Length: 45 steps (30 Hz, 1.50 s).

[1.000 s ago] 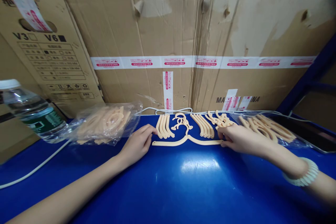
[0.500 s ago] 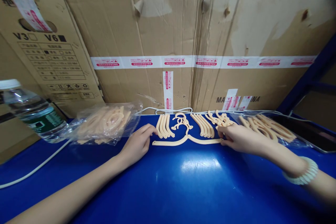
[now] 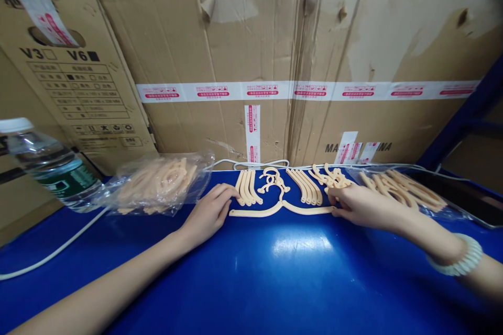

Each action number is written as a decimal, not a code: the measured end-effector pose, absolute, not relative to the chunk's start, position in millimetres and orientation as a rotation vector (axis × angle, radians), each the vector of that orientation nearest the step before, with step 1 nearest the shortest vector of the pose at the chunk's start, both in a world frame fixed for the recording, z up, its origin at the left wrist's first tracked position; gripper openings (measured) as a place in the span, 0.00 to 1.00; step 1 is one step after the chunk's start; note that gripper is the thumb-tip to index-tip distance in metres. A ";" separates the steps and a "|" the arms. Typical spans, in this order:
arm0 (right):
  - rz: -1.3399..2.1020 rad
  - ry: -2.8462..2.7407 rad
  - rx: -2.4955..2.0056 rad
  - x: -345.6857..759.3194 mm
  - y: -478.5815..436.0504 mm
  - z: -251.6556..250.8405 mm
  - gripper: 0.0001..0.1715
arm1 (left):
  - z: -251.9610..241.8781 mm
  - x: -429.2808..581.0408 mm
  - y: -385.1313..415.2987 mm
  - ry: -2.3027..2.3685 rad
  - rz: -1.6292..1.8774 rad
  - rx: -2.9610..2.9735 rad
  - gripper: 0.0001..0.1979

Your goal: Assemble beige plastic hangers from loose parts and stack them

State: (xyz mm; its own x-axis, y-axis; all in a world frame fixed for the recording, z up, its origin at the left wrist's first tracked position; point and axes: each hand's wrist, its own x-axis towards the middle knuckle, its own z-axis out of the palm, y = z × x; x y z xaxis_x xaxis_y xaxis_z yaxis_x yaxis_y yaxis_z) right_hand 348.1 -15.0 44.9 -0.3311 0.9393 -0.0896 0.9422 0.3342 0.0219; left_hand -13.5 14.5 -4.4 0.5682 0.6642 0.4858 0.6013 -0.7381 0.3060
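Observation:
A cream plastic clothes hanger (image 3: 271, 211), with a hook on top and two curved arms spread sideways, lies flat on the blue table (image 3: 251, 282). My left hand (image 3: 212, 208) rests left of it, fingers loosely bent and tips against a row of loose hanger arms (image 3: 247, 188); nothing shows in its grasp. At the other end, my right hand (image 3: 356, 205) has its thumb and bent fingers closed at the tip of the hanger's right arm. Behind these fingers lies a pile of hanger hooks (image 3: 330, 175), partly hidden. A second row of hanger arms (image 3: 305, 187) lies between the hands.
A clear bag of cream parts (image 3: 157, 186) and a water bottle (image 3: 58, 172) stand at the left. On the right are another bag of parts (image 3: 404, 191) and a dark phone-like slab (image 3: 463, 201). Cardboard (image 3: 220, 47) walls the back, with a white cable (image 3: 55, 251) on the table.
Both hands hold nearly the same positions. The whole view has shifted very slightly; the hanger and loose parts lie as before.

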 end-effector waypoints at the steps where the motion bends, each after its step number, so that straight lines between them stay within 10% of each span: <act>1: -0.044 2.494 1.766 347.8 -15.3 46.4 0.01 | -4.4 -13.4 14.6 1.084 0.904 2.690 0.16; 9: 0.417 2.355 1.918 343.0 -24.3 60.7 0.34 | -5.0 -13.3 14.7 1.060 0.929 2.708 0.17; 15: 0.577 2.335 1.891 339.5 -23.5 56.7 0.19 | -5.9 -13.8 14.7 1.040 0.937 2.722 0.17; 45: -0.302 3.170 1.273 224.9 64.0 41.3 0.09 | -7.1 -13.1 13.1 1.053 0.921 2.712 0.14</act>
